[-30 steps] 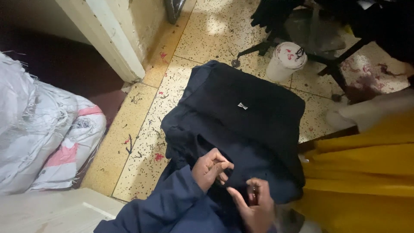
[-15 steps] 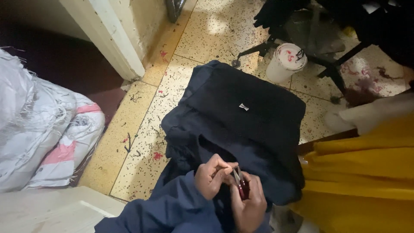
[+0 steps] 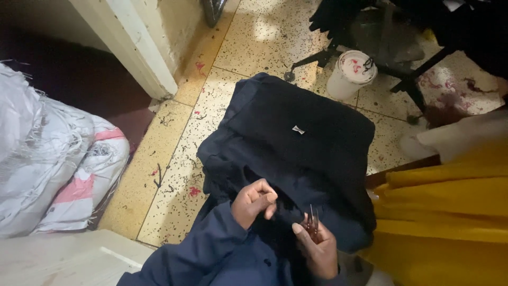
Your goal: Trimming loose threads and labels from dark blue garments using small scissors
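Head view, looking down over my lap to the floor (image 3: 159,159). My left hand (image 3: 255,202) is closed, thumb and fingertips pinching a fold of the dark navy garment (image 3: 296,153). The garment drapes from my lap onto the speckled terrazzo, its far end spread flat near the middle of the floor, with a small pale tag (image 3: 298,129) showing on top. My right hand (image 3: 317,249) grips small thread snips (image 3: 312,225), red at the handle, blades pointing up and away from me, just beside the pinched fold but apart from it. Beyond the garment stand a white plastic bucket (image 3: 350,74) and the black legs of a chair (image 3: 370,58); woven sacks (image 3: 58,164) lie at the floor's left edge, yellow cloth (image 3: 450,212) at the right.

Risks, as I judge them: the blade tips sit near my left fingertips, so a slip could nick skin; dark thread on dark cloth in dim light could lead to cutting fabric; trailing cloth may pick up floor lint.
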